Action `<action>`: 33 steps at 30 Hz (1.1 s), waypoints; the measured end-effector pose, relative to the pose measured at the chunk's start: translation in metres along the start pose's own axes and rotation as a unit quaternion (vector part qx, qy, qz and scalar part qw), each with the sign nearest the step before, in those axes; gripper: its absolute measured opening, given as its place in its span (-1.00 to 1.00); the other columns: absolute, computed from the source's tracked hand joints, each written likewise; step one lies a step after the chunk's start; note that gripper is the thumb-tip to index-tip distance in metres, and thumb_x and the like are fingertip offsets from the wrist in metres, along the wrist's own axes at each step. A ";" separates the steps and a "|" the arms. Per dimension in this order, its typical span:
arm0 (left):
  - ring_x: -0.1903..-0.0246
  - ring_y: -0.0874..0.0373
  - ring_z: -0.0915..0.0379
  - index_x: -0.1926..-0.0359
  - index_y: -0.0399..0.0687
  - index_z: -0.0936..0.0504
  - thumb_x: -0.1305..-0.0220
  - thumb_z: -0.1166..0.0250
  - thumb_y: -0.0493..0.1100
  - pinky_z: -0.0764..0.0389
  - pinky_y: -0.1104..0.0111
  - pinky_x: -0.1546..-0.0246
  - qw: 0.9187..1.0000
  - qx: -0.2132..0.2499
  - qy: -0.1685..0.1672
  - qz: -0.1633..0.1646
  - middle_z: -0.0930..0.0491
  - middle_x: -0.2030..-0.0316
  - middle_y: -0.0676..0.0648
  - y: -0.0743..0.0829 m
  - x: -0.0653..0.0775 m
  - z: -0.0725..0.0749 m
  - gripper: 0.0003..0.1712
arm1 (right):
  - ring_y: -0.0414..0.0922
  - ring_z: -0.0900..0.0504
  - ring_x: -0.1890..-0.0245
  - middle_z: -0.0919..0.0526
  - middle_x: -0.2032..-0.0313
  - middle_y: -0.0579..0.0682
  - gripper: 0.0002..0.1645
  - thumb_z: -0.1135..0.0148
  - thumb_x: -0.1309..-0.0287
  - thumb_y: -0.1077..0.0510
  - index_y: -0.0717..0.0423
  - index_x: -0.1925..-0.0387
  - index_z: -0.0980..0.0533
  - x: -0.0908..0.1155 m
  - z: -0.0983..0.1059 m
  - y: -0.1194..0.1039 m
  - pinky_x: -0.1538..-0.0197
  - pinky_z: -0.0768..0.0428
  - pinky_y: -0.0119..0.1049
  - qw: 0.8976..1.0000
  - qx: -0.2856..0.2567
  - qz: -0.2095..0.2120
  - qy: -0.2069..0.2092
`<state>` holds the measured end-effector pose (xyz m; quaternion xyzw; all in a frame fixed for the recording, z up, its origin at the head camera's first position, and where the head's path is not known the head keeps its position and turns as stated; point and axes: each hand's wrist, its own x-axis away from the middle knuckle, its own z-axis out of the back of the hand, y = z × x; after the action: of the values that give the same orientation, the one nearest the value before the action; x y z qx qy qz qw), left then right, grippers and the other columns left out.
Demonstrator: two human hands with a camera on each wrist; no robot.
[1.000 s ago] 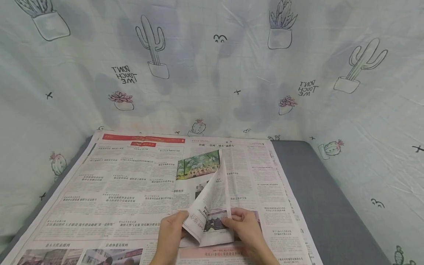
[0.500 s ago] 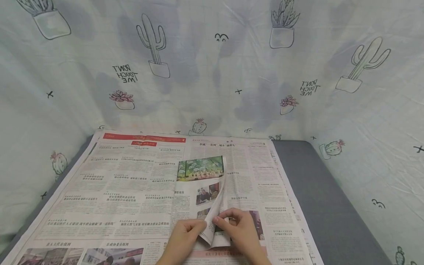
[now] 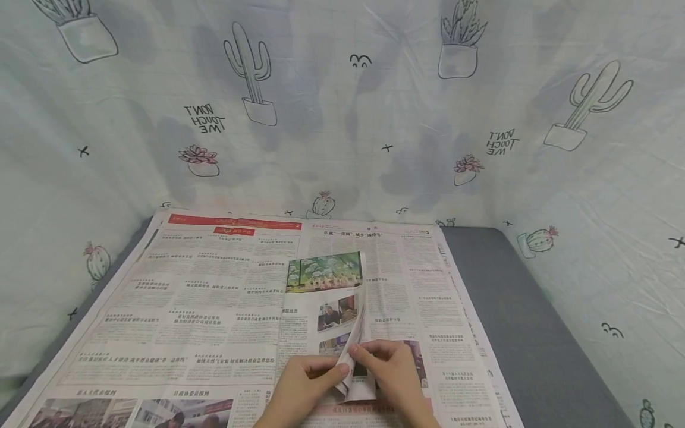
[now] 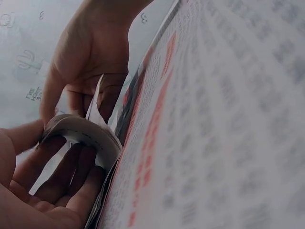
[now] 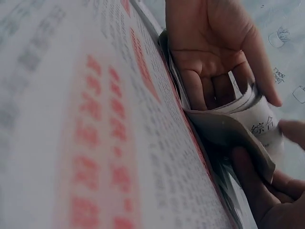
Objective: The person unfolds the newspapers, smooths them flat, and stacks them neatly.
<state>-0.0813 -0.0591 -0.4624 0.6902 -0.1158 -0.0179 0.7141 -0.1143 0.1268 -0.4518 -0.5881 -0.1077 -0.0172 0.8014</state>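
A small folded newspaper [image 3: 302, 324] lies on a large spread newspaper [image 3: 176, 297], its right edge curled up into a narrow flap of several layers. At the flap's near end my left hand [image 3: 307, 383] pinches the curled paper, thumb on top. My right hand [image 3: 393, 374] pinches the same flap from the right, close to the left thumb. Seen in the left wrist view, the curled layers [image 4: 81, 131] arch over the left fingers. In the right wrist view, the layers [image 5: 228, 124] bend between both hands. The inside of the fold is partly hidden.
The spread newspaper covers most of a dark grey table [image 3: 514, 321], which shows along the right side. A pale cloth [image 3: 332, 107] with cactus drawings hangs behind and at both sides.
My left hand has moved right with the paper's edge, narrowing the flap and baring more photos. My right hand has shifted slightly left onto the flap, and the two hands are now closer together.
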 end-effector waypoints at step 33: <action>0.33 0.08 -0.68 -0.07 -0.38 -0.61 -0.35 -0.29 0.05 -0.66 0.37 0.36 0.988 0.005 0.147 0.035 -0.71 0.26 -0.13 0.007 0.003 0.007 -0.45 | -0.09 -0.62 0.51 -0.63 0.54 0.03 -0.77 -0.39 0.07 0.30 0.21 0.27 -0.70 0.003 0.011 0.002 0.45 -0.56 -0.34 0.999 -0.033 -0.015 0.024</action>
<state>-0.0811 -0.0659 -0.4545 0.6845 -0.0340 0.1097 0.7199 -0.1131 0.1377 -0.4505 -0.6123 -0.0967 -0.0468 0.7833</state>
